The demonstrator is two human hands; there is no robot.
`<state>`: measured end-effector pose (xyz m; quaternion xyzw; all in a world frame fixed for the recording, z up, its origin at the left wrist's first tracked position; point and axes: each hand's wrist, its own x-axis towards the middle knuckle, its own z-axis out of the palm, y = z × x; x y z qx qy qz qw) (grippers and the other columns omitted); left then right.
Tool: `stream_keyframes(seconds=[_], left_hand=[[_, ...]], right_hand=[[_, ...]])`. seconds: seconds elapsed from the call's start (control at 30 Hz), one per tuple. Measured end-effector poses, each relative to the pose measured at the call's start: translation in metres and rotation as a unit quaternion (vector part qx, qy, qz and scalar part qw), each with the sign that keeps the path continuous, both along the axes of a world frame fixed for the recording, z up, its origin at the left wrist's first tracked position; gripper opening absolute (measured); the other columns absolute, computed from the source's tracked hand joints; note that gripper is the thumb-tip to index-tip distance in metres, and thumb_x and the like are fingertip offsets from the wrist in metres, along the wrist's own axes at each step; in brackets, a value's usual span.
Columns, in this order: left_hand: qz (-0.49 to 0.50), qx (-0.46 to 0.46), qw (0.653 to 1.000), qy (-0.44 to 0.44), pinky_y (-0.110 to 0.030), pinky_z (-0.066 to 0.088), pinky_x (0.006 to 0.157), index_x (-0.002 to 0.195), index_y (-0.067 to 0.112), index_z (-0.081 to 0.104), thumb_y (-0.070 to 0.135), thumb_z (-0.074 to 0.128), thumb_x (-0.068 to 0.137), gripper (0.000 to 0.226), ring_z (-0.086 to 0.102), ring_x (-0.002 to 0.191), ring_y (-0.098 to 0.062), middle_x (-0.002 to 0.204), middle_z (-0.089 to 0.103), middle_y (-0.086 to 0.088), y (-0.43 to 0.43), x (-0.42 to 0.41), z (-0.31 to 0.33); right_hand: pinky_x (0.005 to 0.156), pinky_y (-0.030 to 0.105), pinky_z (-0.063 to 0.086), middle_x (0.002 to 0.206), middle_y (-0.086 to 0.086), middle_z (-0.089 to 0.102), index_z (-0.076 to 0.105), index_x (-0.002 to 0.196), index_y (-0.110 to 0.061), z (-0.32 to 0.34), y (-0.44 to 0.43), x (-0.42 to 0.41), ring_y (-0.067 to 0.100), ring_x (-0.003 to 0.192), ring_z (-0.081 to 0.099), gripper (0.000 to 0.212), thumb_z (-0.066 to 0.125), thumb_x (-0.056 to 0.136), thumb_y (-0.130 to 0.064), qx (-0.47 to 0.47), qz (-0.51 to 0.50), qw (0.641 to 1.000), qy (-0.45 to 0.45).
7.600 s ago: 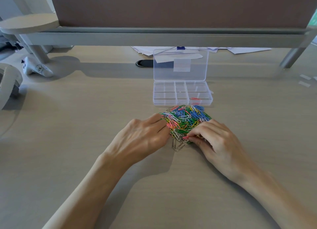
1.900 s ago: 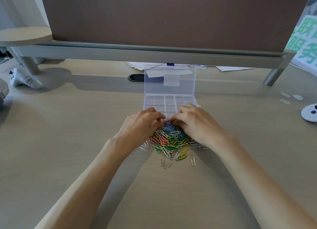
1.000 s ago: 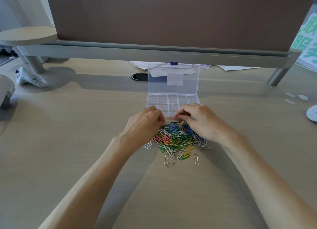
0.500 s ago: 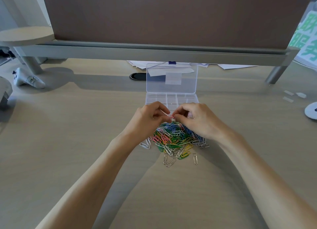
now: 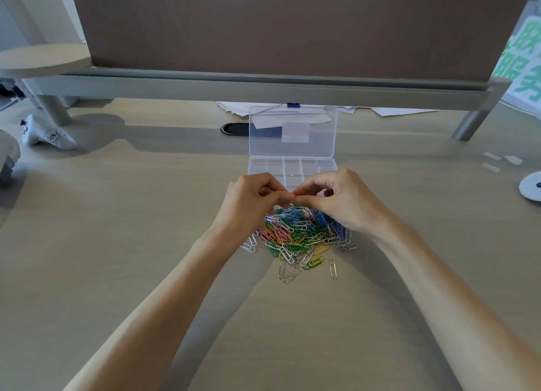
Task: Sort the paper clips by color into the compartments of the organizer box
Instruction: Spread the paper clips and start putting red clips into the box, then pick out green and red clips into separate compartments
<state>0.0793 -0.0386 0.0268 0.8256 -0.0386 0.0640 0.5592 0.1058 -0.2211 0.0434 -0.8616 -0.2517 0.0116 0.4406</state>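
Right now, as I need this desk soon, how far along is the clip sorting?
Barely started: the organizer box compartments that show look empty, the nearest hidden by hands. The left hand and right hand pinch a reddish clip between them. A large mixed pile is left to sort.

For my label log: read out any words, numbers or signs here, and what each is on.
"服务": green characters on the sign at far right; others cut off.
Black marks on the white object at far left: too blurred to read.
Sticker on the organizer box lid: nothing legible.
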Motion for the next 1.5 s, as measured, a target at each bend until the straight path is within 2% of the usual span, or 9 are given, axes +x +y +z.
stream_keyframes(seconds=[0.13, 0.3, 0.53, 0.67, 0.8, 0.97, 1.27, 1.37, 1.5], left_hand=[[0.003, 0.042, 0.999, -0.034, -0.021, 0.05, 0.051, 0.094, 0.021, 0.072, 0.024, 0.066, 0.089, 0.008, 0.055, 0.059, -0.002, 0.077, 0.072, 0.01, 0.001, 0.0, 0.002], [-0.023, 0.291, 0.947, -0.131, -0.025, 0.044, 0.068, 0.108, 0.036, 0.065, 0.033, 0.056, 0.095, 0.016, 0.048, 0.083, -0.001, 0.099, 0.059, 0.026, 0.024, -0.007, 0.003], [0.01, 0.182, 0.964, -0.192, -0.009, 0.034, 0.077, 0.102, 0.027, 0.073, 0.017, 0.061, 0.093, 0.018, 0.047, 0.096, -0.005, 0.109, 0.063, 0.017, 0.033, -0.03, -0.029], [-0.024, 0.157, 0.974, -0.162, -0.01, 0.034, 0.085, 0.107, 0.034, 0.071, 0.026, 0.058, 0.093, 0.021, 0.048, 0.105, -0.01, 0.114, 0.063, 0.02, 0.036, -0.032, -0.032], [-0.058, 0.187, 0.974, -0.118, -0.015, 0.036, 0.094, 0.114, 0.044, 0.065, 0.043, 0.052, 0.089, 0.028, 0.046, 0.11, -0.011, 0.119, 0.06, 0.025, 0.037, -0.029, -0.034], [-0.062, 0.229, 0.964, -0.121, -0.021, 0.038, 0.097, 0.112, 0.039, 0.069, 0.039, 0.059, 0.09, 0.024, 0.045, 0.108, -0.011, 0.123, 0.058, 0.023, 0.035, -0.029, -0.036], [-0.049, 0.208, 0.966, -0.147, -0.023, 0.044, 0.085, 0.089, 0.031, 0.071, 0.029, 0.069, 0.086, 0.005, 0.051, 0.102, -0.009, 0.106, 0.064, 0.023, 0.033, -0.029, -0.036], [-0.037, 0.218, 0.963, -0.155, -0.028, 0.046, 0.083, 0.091, 0.027, 0.07, 0.03, 0.067, 0.087, 0.006, 0.051, 0.101, -0.008, 0.102, 0.065, 0.022, 0.033, -0.029, -0.039], [-0.049, 0.239, 0.954, -0.174, -0.024, 0.045, 0.081, 0.099, 0.03, 0.07, 0.037, 0.062, 0.09, 0.014, 0.05, 0.098, -0.006, 0.102, 0.065, 0.022, 0.032, -0.031, -0.038]], right_hand=[[0.055, 0.005, 0.039, 0.074, -0.011, 0.069, 0.076, 0.093, -0.015, 0.002, -0.007, 0.004, -0.007, 0.057, 0.058, 0.012, 0.075, 0.082, -0.019, 0.001, -0.032, 0.999, -0.039], [0.065, 0.016, 0.037, 0.077, -0.021, 0.057, 0.072, 0.096, -0.023, -0.008, -0.033, 0.022, -0.002, 0.071, 0.053, 0.009, 0.065, 0.09, -0.021, -0.109, -0.129, 0.978, -0.123], [0.076, 0.031, 0.038, 0.101, -0.004, 0.069, 0.072, 0.103, -0.019, -0.02, -0.036, 0.028, 0.01, 0.094, 0.045, 0.017, 0.061, 0.093, -0.026, -0.195, -0.122, 0.957, -0.178], [0.077, 0.032, 0.039, 0.099, -0.003, 0.068, 0.074, 0.099, -0.021, -0.013, -0.033, 0.027, 0.012, 0.092, 0.045, 0.014, 0.064, 0.091, -0.027, -0.214, -0.116, 0.948, -0.208], [0.073, 0.028, 0.048, 0.087, -0.017, 0.067, 0.072, 0.082, -0.034, 0.004, -0.026, 0.009, 0.004, 0.084, 0.059, 0.001, 0.073, 0.082, -0.032, -0.173, 0.011, 0.984, -0.05], [0.075, 0.034, 0.05, 0.093, -0.01, 0.065, 0.071, 0.09, -0.033, 0.005, -0.012, -0.005, 0.011, 0.08, 0.057, 0.023, 0.078, 0.073, -0.047, -0.218, 0.078, 0.973, 0.014], [0.083, 0.026, 0.042, 0.087, -0.023, 0.059, 0.074, 0.09, -0.027, -0.018, -0.021, -0.017, -0.009, 0.09, 0.046, 0.005, 0.07, 0.086, -0.027, -0.17, 0.008, 0.98, -0.107], [0.085, 0.029, 0.045, 0.095, -0.013, 0.065, 0.074, 0.103, -0.023, -0.028, -0.024, -0.024, 0.007, 0.098, 0.053, 0.016, 0.067, 0.089, -0.024, -0.144, -0.034, 0.976, -0.162], [0.091, 0.023, 0.04, 0.103, -0.012, 0.063, 0.071, 0.113, -0.023, -0.035, -0.025, -0.036, 0.009, 0.102, 0.052, 0.025, 0.065, 0.089, -0.029, -0.113, -0.081, 0.972, -0.191]])
